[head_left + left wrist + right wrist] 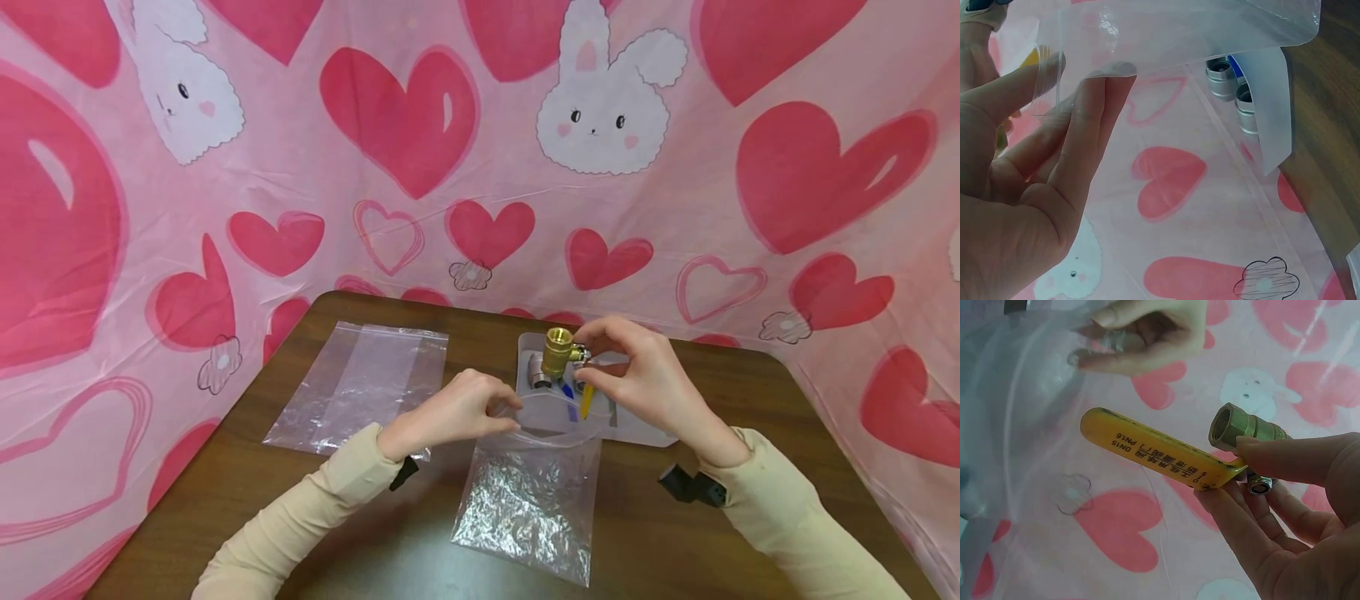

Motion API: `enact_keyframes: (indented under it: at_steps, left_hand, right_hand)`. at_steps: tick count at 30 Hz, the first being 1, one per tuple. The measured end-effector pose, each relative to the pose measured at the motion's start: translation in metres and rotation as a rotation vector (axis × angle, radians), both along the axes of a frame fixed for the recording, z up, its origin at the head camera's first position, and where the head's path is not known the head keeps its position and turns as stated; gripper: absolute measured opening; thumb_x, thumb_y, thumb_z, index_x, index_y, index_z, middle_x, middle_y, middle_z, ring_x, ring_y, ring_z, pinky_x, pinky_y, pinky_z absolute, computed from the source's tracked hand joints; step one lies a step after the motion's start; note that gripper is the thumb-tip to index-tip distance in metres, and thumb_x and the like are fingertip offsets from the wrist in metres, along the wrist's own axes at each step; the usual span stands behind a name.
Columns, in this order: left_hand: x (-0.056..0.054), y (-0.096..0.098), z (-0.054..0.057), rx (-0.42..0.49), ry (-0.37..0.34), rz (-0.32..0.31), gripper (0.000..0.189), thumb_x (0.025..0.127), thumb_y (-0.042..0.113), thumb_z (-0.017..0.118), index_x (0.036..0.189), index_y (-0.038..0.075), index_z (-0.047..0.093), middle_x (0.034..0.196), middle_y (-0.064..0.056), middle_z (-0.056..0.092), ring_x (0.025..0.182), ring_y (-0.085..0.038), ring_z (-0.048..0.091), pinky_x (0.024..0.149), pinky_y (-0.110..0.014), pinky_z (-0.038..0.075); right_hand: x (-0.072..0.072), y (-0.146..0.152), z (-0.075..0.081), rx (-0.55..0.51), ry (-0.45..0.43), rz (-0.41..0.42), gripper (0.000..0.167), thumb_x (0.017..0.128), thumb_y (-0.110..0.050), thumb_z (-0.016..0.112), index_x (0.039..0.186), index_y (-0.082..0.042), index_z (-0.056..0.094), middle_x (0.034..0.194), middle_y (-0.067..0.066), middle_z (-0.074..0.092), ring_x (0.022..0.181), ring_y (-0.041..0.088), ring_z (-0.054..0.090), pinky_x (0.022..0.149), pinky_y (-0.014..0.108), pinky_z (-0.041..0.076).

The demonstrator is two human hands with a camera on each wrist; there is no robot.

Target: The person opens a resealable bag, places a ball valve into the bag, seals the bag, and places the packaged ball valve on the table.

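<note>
A brass ball valve (pixel 557 354) with a yellow lever handle (pixel 1160 450) is held in my right hand (pixel 645 375), thumb and fingers around its body and stem. Dark print runs along the handle in the right wrist view. My left hand (pixel 461 408) pinches the rim of a clear zip bag (pixel 528 512), whose mouth gapes toward the valve. The bag's lower part lies crinkled on the table. In the left wrist view, the bag's edge (pixel 1047 69) passes between the thumb and fingers.
Behind the bag, a white plastic tray (pixel 637 436) holds silver metal fittings (pixel 536 371) and a blue handle (pixel 567 389). Another clear zip bag (pixel 360 383) lies flat at the left of the brown table (pixel 360 542). A pink heart-patterned cloth (pixel 495 167) hangs around the table.
</note>
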State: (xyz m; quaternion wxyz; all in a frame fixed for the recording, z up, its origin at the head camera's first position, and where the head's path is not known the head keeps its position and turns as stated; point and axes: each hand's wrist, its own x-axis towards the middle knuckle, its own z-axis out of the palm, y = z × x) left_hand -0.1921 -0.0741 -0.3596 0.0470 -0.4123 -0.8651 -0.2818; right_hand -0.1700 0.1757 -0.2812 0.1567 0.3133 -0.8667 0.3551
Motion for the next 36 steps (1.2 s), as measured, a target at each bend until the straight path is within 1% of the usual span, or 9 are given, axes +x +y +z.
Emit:
enact_keyframes:
  at_steps: [6, 11, 15, 18, 24, 27, 31, 34, 36]
  left_hand:
    - [0.0, 0.0, 0.002, 0.011, -0.02, 0.003, 0.02, 0.082, 0.021, 0.081, 0.098, 0.01, 0.078, 0.085, -0.001, 0.076, 0.061, -0.001, 0.049, 0.055, -0.013, 0.04]
    - [0.0, -0.001, 0.003, 0.017, 0.002, 0.0, 0.02, 0.082, 0.02, 0.081, 0.098, 0.009, 0.078, 0.09, -0.002, 0.077, 0.063, -0.002, 0.052, 0.057, -0.013, 0.041]
    - [0.001, -0.002, 0.004, 0.025, 0.016, -0.001, 0.021, 0.082, 0.021, 0.081, 0.098, 0.009, 0.078, 0.089, -0.002, 0.077, 0.061, 0.0, 0.05, 0.056, -0.011, 0.04]
    - [0.001, -0.002, 0.004, 0.028, 0.014, -0.005, 0.021, 0.082, 0.021, 0.081, 0.099, 0.009, 0.078, 0.088, -0.001, 0.077, 0.061, 0.002, 0.048, 0.055, -0.011, 0.039]
    - [0.0, -0.003, 0.005, 0.03, 0.0, -0.004, 0.022, 0.082, 0.02, 0.082, 0.1, 0.009, 0.078, 0.088, -0.002, 0.077, 0.062, 0.001, 0.05, 0.056, -0.012, 0.04]
    - [0.0, -0.003, 0.006, 0.029, 0.003, -0.003, 0.023, 0.082, 0.02, 0.082, 0.101, 0.009, 0.078, 0.089, -0.002, 0.077, 0.062, 0.0, 0.048, 0.055, -0.012, 0.039]
    - [0.0, -0.003, 0.007, 0.026, 0.019, 0.003, 0.024, 0.081, 0.021, 0.082, 0.101, 0.009, 0.078, 0.091, -0.002, 0.077, 0.062, 0.0, 0.048, 0.055, -0.013, 0.039]
    - [0.001, -0.003, 0.008, 0.024, 0.022, 0.009, 0.024, 0.08, 0.022, 0.083, 0.1, 0.009, 0.078, 0.091, -0.002, 0.077, 0.061, 0.001, 0.047, 0.055, -0.013, 0.039]
    - [0.001, -0.002, 0.007, 0.027, 0.013, 0.006, 0.024, 0.08, 0.021, 0.083, 0.1, 0.009, 0.078, 0.09, -0.002, 0.077, 0.06, 0.001, 0.046, 0.054, -0.013, 0.038]
  right_hand:
    - [0.002, -0.005, -0.012, 0.026, -0.021, 0.028, 0.039, 0.072, 0.005, 0.083, 0.106, -0.006, 0.066, 0.102, 0.008, 0.069, 0.087, 0.022, 0.072, 0.07, 0.034, 0.061]
    - [0.003, -0.007, -0.021, 0.054, -0.01, 0.046, 0.04, 0.07, 0.006, 0.084, 0.104, -0.006, 0.066, 0.101, 0.007, 0.069, 0.084, 0.02, 0.072, 0.069, 0.031, 0.062]
    - [0.004, -0.009, -0.028, 0.061, -0.02, 0.071, 0.04, 0.07, 0.006, 0.084, 0.104, -0.006, 0.066, 0.1, 0.006, 0.069, 0.084, 0.02, 0.072, 0.068, 0.032, 0.062]
    - [0.005, -0.01, -0.032, 0.079, -0.008, 0.085, 0.039, 0.071, 0.006, 0.084, 0.103, -0.007, 0.066, 0.098, 0.005, 0.068, 0.083, 0.018, 0.071, 0.067, 0.032, 0.062]
    - [0.004, -0.012, -0.04, 0.127, 0.037, 0.108, 0.039, 0.069, 0.008, 0.084, 0.101, -0.006, 0.067, 0.096, 0.005, 0.068, 0.081, 0.016, 0.07, 0.068, 0.033, 0.062]
    - [0.004, -0.012, -0.042, 0.158, 0.077, 0.113, 0.04, 0.067, 0.01, 0.084, 0.1, -0.005, 0.067, 0.095, 0.005, 0.068, 0.08, 0.015, 0.07, 0.068, 0.031, 0.062]
    - [0.004, -0.013, -0.045, 0.227, 0.188, 0.113, 0.039, 0.067, 0.012, 0.083, 0.098, -0.005, 0.067, 0.092, 0.003, 0.068, 0.076, 0.011, 0.065, 0.065, 0.025, 0.059]
    - [0.005, -0.014, -0.048, 0.291, 0.269, 0.1, 0.037, 0.068, 0.012, 0.082, 0.096, -0.007, 0.067, 0.091, 0.002, 0.067, 0.075, 0.009, 0.062, 0.064, 0.023, 0.056]
    - [0.006, -0.015, -0.049, 0.336, 0.302, 0.088, 0.036, 0.069, 0.012, 0.081, 0.096, -0.007, 0.067, 0.091, 0.001, 0.066, 0.075, 0.009, 0.061, 0.063, 0.022, 0.054]
